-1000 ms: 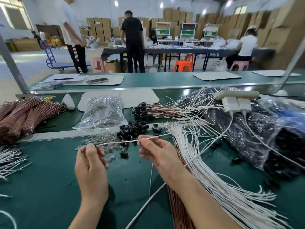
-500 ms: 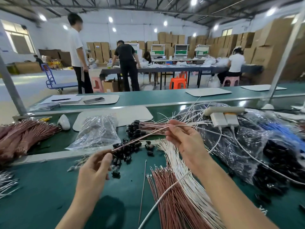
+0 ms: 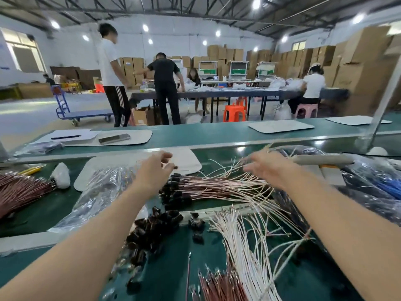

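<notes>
Both my arms reach forward over a pile of brown cables (image 3: 219, 187) tipped with black connectors, lying on the green bench (image 3: 39, 216). My left hand (image 3: 155, 170) hovers over the pile's connector end, fingers curled, with a small black connector (image 3: 174, 167) pinched at its fingertips. My right hand (image 3: 268, 168) is blurred above the cables' bare ends, its fingers loosely extended and holding nothing I can make out. Nearer me lie loose black connectors (image 3: 156, 227), a fan of white wires (image 3: 245, 246) and bare brown wires (image 3: 221, 285).
A clear plastic bag (image 3: 102, 190) lies left of the pile, and a brown wire bundle (image 3: 21, 190) at far left. A white mat (image 3: 188, 159) sits behind my hands. A white power strip (image 3: 321, 159) and dark plastic bags (image 3: 368, 192) crowd the right. People work at tables beyond.
Both hands moved away from me, from the near bench to above the finished cable pile. The brown wire stretched between them earlier no longer shows between them. My head tilted up.
</notes>
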Demonstrator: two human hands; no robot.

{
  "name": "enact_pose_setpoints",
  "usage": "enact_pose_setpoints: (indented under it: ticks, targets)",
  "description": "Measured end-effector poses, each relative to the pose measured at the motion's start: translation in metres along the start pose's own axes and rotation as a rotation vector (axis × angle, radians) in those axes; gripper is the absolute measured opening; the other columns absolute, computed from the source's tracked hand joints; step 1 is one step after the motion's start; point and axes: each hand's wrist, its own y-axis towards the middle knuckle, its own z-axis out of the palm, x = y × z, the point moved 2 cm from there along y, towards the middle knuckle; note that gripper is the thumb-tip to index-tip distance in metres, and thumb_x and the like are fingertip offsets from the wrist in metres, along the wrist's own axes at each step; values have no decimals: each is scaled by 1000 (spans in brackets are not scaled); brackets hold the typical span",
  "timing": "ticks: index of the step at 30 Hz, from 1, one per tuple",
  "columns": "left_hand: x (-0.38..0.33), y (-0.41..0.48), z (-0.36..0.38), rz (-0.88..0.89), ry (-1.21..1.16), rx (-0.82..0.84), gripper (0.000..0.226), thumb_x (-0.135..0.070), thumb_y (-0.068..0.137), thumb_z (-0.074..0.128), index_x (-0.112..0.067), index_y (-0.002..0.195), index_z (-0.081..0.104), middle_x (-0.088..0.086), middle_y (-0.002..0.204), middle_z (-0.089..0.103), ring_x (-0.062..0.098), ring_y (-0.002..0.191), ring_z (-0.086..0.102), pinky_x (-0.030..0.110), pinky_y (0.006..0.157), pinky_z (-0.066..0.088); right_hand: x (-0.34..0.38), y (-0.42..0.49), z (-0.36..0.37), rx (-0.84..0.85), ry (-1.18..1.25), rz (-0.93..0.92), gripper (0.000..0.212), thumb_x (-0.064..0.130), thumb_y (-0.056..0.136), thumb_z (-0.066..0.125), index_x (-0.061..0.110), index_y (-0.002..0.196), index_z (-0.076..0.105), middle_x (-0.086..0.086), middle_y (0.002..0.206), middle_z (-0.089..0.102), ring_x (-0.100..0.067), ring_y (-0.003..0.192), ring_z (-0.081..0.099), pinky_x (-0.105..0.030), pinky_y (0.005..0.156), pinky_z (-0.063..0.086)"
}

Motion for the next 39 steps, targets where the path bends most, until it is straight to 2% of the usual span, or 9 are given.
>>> enact_pose_setpoints:
  ticks: [3, 10, 13, 16, 19, 24, 30, 36, 39]
  targets:
    - [19, 7, 9, -53, -26, -23, 36, -20, 102, 58, -7, 135, 55, 5, 116, 62, 22, 111, 60, 35, 98, 47, -32, 9, 5, -71, 105, 88, 37, 3, 102, 52, -6, 137, 48, -23, 122, 63, -25, 98, 67, -35, 87, 59]
    - [34, -55, -19, 77, 5, -17, 29, -22, 103, 55, -12, 130, 58, -13, 104, 62, -12, 94, 54, 4, 76, 40, -39, -23, 29, -86, -109, -161, 35, 8, 104, 46, 10, 138, 52, -6, 102, 69, -22, 90, 68, -27, 70, 56]
    - [32, -107, -38, 110, 68, 7, 26, -26, 101, 56, -19, 126, 60, -18, 103, 61, -10, 97, 56, 5, 78, 43, -35, -50, 47, -28, -275, -277, 34, 14, 103, 49, 17, 138, 52, -3, 101, 68, -26, 82, 70, -23, 59, 50]
    - [27, -168, -45, 91, 142, 24, 14, -34, 100, 56, -34, 113, 60, -22, 100, 63, -8, 94, 58, 15, 82, 47, -44, -79, 69, -7, -438, -389, 31, 20, 103, 49, 25, 133, 55, 6, 85, 68, -9, 46, 53, -19, 43, 40]
    - [13, -215, -34, 18, 242, 175, 7, -40, 102, 53, -43, 95, 55, -22, 88, 63, -9, 83, 59, 13, 73, 49, -58, -105, 95, 51, -487, -427, 31, 20, 103, 47, 27, 133, 55, 2, 81, 68, -6, 42, 45, -21, 44, 40]
    - [-20, -241, 0, -95, 558, 509, 39, -58, 99, 46, -21, 114, 48, -1, 118, 50, 20, 108, 57, 36, 87, 46, -76, -131, 122, 60, -589, -391, 35, 21, 102, 43, 27, 134, 56, 0, 100, 71, -5, 54, 48, -32, 62, 48]
    - [-39, -238, 5, -119, 749, 596, 31, -17, 104, 42, -5, 132, 50, 12, 137, 54, 32, 127, 55, 42, 98, 43, -87, -140, 137, 110, -694, -365, 39, 21, 101, 42, 28, 137, 54, 0, 107, 71, -12, 74, 54, -29, 69, 43]
    - [-31, -226, -3, -235, 683, 649, 26, -16, 101, 49, -5, 123, 57, 12, 131, 57, 31, 122, 57, 37, 89, 43, -82, -130, 153, 97, -730, -369, 38, 23, 102, 40, 29, 137, 55, 1, 126, 63, -16, 105, 63, -28, 81, 45]
    - [-7, -222, -21, -329, 452, 498, 17, -23, 97, 49, -10, 102, 57, 7, 110, 64, 26, 98, 63, 32, 75, 44, -77, -121, 158, 49, -750, -416, 34, 25, 105, 39, 27, 133, 59, 3, 129, 62, -13, 115, 58, -27, 91, 44]
